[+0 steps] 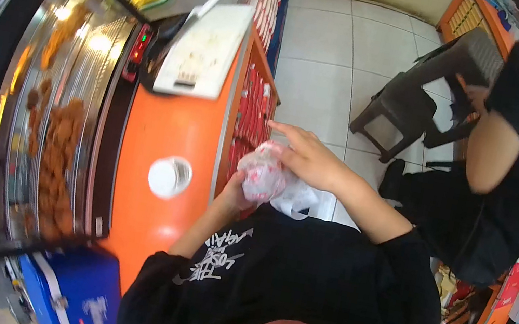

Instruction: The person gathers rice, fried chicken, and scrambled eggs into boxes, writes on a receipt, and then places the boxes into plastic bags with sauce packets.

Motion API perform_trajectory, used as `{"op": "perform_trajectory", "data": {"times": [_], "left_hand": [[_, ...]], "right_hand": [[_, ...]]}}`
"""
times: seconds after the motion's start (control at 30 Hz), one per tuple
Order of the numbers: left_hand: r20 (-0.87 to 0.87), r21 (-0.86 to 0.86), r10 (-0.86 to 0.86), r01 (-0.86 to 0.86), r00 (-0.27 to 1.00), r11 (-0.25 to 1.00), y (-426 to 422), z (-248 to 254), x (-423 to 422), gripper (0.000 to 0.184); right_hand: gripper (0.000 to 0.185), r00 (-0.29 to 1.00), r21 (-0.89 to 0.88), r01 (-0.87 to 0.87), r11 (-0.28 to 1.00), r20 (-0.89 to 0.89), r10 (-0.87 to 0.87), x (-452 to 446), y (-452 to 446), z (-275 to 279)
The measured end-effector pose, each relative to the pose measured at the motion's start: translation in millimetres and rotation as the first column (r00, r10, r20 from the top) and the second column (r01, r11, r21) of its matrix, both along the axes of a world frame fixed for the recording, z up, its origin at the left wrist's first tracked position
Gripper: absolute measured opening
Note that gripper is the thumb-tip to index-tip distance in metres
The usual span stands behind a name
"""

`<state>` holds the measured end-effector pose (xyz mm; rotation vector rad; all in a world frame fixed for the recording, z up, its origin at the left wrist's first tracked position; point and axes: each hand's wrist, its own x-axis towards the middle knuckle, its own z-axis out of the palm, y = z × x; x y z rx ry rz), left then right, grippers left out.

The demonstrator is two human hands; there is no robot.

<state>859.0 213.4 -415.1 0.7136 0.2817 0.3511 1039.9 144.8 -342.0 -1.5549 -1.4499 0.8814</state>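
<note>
A clear plastic bag [261, 178] with red-and-white contents, which I cannot make out, is between my hands in front of my black shirt. My left hand [234, 192] is closed around the bag's left side. Against its upper right side rests my right hand [315, 159], with fingers stretched out and one pointing past the bag. The bag's loose, thin end [298, 200] hangs below my right hand. Left of my hands, a white round tub [169, 177] stands on the orange counter [155, 123].
A glass display warmer [111, 157] with fried food stands at the left. Behind the tub lie a white cutting board [205, 59] and a knife [201, 9]. A blue cooler box [77, 289] is at lower left. At right, another person in black [496, 197] is beside dark plastic stools [398, 103].
</note>
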Motion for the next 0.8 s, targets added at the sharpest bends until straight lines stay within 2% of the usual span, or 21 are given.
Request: {"op": "perform_trajectory", "data": {"times": [0.03,0.07,0.1,0.13,0.17,0.2,0.23,0.27,0.3,0.33,0.4,0.47,0.6,0.67,0.7,0.77,0.8], "left_hand": [[0.097,0.119,-0.033,0.021,0.995,0.993,21,-1,14,0.07],[0.093,0.097,-0.042,0.033,0.995,0.995,43,-2,28,0.07],[0.35,0.003,-0.131,0.139,0.928,0.99,67,-13,42,0.068],[0.587,-0.056,-0.171,0.25,0.791,0.967,89,-18,48,0.066],[0.172,0.15,-0.072,0.046,0.982,0.988,112,-2,43,0.06],[0.149,0.133,-0.08,0.06,0.986,0.989,135,0,46,0.06],[0.284,0.098,-0.053,0.026,0.957,0.995,158,1,54,0.06],[0.423,0.065,-0.018,-0.011,0.906,0.998,177,1,66,0.061],[0.388,0.049,0.047,-0.072,0.92,0.996,197,9,72,0.061],[0.33,0.045,0.123,-0.145,0.936,0.988,215,16,75,0.061],[0.279,0.035,0.257,-0.277,0.925,0.96,251,27,84,0.062],[0.245,0.047,0.376,-0.399,0.893,0.916,282,35,91,0.063],[0.174,0.084,0.589,-0.608,0.789,0.789,338,44,110,0.064],[0.127,0.1,0.677,-0.688,0.725,0.719,362,44,123,0.065],[0.104,0.106,0.716,-0.724,0.69,0.682,370,44,129,0.065],[0.043,0.123,0.781,-0.779,0.624,0.615,385,46,138,0.066],[0.024,0.121,0.806,-0.802,0.592,0.585,391,43,141,0.066]], "right_hand": [[0.049,0.998,0.051,0.001,0.999,-0.058,0.002,21,21,-6],[0.049,0.998,0.029,0.012,1.0,-0.064,-0.01,44,39,-19],[0.048,0.973,-0.037,0.107,0.994,-0.2,-0.113,75,61,-45],[0.047,0.919,-0.111,0.193,0.975,-0.327,-0.219,104,79,-65],[0.045,0.918,-0.103,0.276,0.956,-0.267,-0.294,135,94,-74],[0.044,0.904,-0.09,0.361,0.928,-0.211,-0.372,158,102,-86],[0.044,0.897,-0.108,0.366,0.924,-0.222,-0.381,176,106,-106],[0.041,0.832,-0.158,0.474,0.866,-0.24,-0.499,195,113,-131],[0.039,0.753,-0.211,0.57,0.794,-0.252,-0.607,208,126,-139],[0.039,0.752,-0.226,0.563,0.795,-0.259,-0.606,217,136,-147],[0.034,0.534,-0.521,0.5,0.692,-0.443,-0.72,233,165,-142],[0.032,0.562,-0.504,0.47,0.724,-0.462,-0.686,259,220,-182],[0.035,0.737,-0.424,0.287,0.859,-0.475,-0.48,305,392,-259],[0.039,0.877,-0.357,0.272,0.894,-0.29,-0.383,330,498,-367],[0.039,0.88,-0.348,0.263,0.9,-0.295,-0.372,345,544,-381],[0.045,0.958,-0.413,0.238,0.879,-0.049,-0.282,350,619,-407],[0.045,0.961,-0.421,0.222,0.88,-0.06,-0.271,350,644,-414]]}}
